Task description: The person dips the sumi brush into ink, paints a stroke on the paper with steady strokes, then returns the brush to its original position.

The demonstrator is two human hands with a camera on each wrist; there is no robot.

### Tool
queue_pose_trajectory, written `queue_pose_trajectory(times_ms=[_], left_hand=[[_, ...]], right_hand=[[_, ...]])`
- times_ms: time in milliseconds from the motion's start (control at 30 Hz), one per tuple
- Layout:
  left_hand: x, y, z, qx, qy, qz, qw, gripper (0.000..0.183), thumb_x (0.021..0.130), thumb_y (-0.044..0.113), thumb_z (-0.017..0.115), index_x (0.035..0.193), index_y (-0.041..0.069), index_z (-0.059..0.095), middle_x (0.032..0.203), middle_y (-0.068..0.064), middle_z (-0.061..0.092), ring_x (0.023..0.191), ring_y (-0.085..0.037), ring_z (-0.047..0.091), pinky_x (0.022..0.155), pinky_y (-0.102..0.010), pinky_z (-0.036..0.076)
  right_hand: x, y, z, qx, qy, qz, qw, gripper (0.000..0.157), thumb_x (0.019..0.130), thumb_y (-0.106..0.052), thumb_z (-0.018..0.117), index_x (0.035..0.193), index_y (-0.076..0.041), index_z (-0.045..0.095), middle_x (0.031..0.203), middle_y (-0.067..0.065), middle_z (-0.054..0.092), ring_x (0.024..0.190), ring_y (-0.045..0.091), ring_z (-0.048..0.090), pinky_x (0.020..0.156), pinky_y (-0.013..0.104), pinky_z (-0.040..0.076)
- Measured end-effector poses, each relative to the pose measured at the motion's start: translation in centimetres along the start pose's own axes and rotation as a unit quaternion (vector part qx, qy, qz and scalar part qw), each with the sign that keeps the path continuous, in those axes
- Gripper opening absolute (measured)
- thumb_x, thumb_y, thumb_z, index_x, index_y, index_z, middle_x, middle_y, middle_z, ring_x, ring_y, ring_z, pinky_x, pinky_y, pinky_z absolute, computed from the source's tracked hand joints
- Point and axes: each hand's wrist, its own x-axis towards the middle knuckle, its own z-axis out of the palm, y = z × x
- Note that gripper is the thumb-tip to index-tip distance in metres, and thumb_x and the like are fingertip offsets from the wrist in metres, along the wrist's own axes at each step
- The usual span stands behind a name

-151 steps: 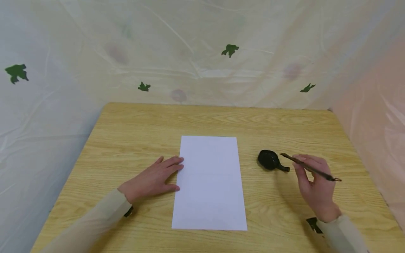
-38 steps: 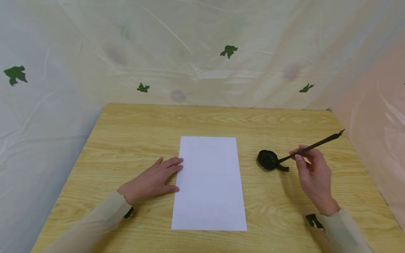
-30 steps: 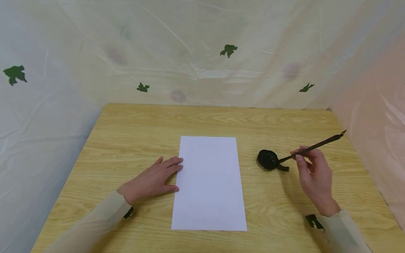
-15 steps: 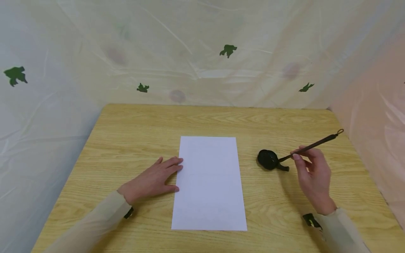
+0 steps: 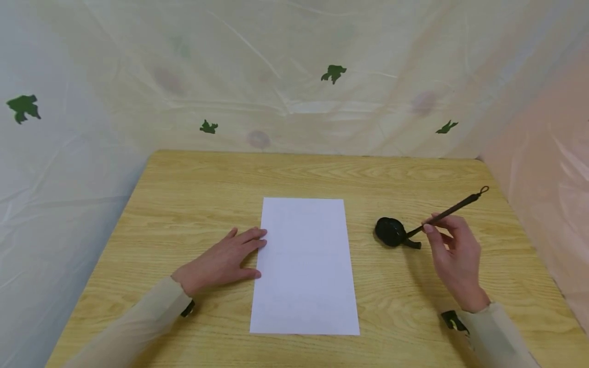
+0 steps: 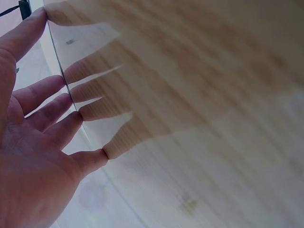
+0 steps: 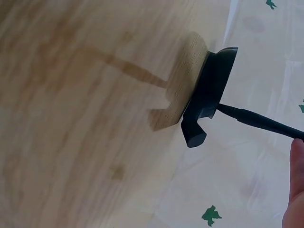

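Note:
My right hand [image 5: 457, 260] pinches a dark calligraphy brush [image 5: 455, 208] that slants up to the right, with a hanging loop at its top end. Its lower end meets the rim of a small black ink dish [image 5: 389, 231] with a short curved stem. In the right wrist view the brush [image 7: 266, 123] reaches to the edge of the dish [image 7: 213, 80]; the bristles are hidden inside. My left hand [image 5: 221, 261] lies spread, its fingertips on the left edge of a blank white sheet of paper [image 5: 306, 268]. The left wrist view shows those fingers [image 6: 50, 116] extended against the tabletop.
The sheet and the dish sit on a wood-grain table [image 5: 184, 189], the dish to the right of the paper. Pale translucent curtains [image 5: 276, 76] with green bird-shaped patches close in the back and sides.
Five seconds ago the brush was held near the dish with its tip raised; now its lower end is at the dish. Over the last second its top end has swung left. The left hand stays.

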Motion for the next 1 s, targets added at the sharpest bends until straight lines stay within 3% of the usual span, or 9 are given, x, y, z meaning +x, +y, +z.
queue_pose_trajectory(times_ms=[133, 267, 433, 533, 800, 1000], left_hand=[[0.0, 0.0, -0.1, 0.000, -0.002, 0.000, 1.0000, 0.070, 0.089, 0.046, 0.067, 0.142, 0.003, 0.048, 0.153, -0.008, 0.034, 0.139, -0.023, 0.033, 0.111, -0.058, 0.023], [0.1, 0.1, -0.1, -0.004, 0.002, 0.000, 1.0000, 0.071, 0.088, 0.045, 0.069, 0.141, 0.002, 0.048, 0.153, -0.009, 0.035, 0.139, -0.024, 0.033, 0.110, -0.059, 0.022], [0.2, 0.1, -0.1, -0.007, 0.000, 0.000, 1.0000, 0.072, 0.088, 0.045, 0.069, 0.141, 0.002, 0.048, 0.153, -0.009, 0.035, 0.140, -0.024, 0.032, 0.110, -0.060, 0.021], [0.2, 0.1, -0.1, -0.006, 0.000, 0.001, 1.0000, 0.072, 0.088, 0.045, 0.068, 0.141, 0.002, 0.048, 0.153, -0.009, 0.035, 0.140, -0.024, 0.032, 0.110, -0.060, 0.021], [0.1, 0.0, 0.0, -0.008, -0.001, -0.001, 1.0000, 0.071, 0.087, 0.045, 0.069, 0.140, 0.002, 0.049, 0.152, -0.009, 0.036, 0.140, -0.024, 0.032, 0.110, -0.060, 0.021], [0.1, 0.0, 0.1, -0.007, -0.004, -0.006, 1.0000, 0.072, 0.088, 0.047, 0.068, 0.141, 0.003, 0.048, 0.153, -0.008, 0.035, 0.140, -0.024, 0.032, 0.111, -0.059, 0.021]], right_hand=[[0.3, -1.1, 0.0, 0.024, 0.036, -0.002, 0.999, 0.026, 0.082, 0.020, 0.064, 0.106, 0.021, 0.054, 0.099, 0.024, 0.060, 0.093, 0.005, 0.062, 0.074, 0.009, 0.048], [0.9, -3.1, 0.7, 0.130, 0.077, -0.002, 0.989, 0.027, 0.084, 0.019, 0.062, 0.107, 0.025, 0.049, 0.098, 0.021, 0.060, 0.087, 0.013, 0.064, 0.073, 0.014, 0.052], [1.2, -5.1, 2.3, 0.319, 0.102, -0.003, 0.942, 0.030, 0.082, 0.024, 0.058, 0.109, 0.025, 0.046, 0.099, 0.024, 0.058, 0.086, 0.025, 0.064, 0.075, 0.025, 0.055], [1.4, -6.2, 3.3, 0.368, 0.099, -0.014, 0.924, 0.029, 0.083, 0.024, 0.057, 0.110, 0.024, 0.045, 0.099, 0.026, 0.057, 0.086, 0.028, 0.063, 0.074, 0.027, 0.056], [1.9, -8.6, 5.9, 0.410, 0.072, -0.054, 0.908, 0.029, 0.085, 0.018, 0.061, 0.109, 0.024, 0.047, 0.099, 0.027, 0.057, 0.088, 0.030, 0.063, 0.076, 0.029, 0.056], [2.2, -9.6, 7.4, 0.383, 0.042, -0.089, 0.919, 0.029, 0.087, 0.010, 0.065, 0.107, 0.023, 0.049, 0.096, 0.026, 0.060, 0.088, 0.026, 0.064, 0.076, 0.025, 0.055]])
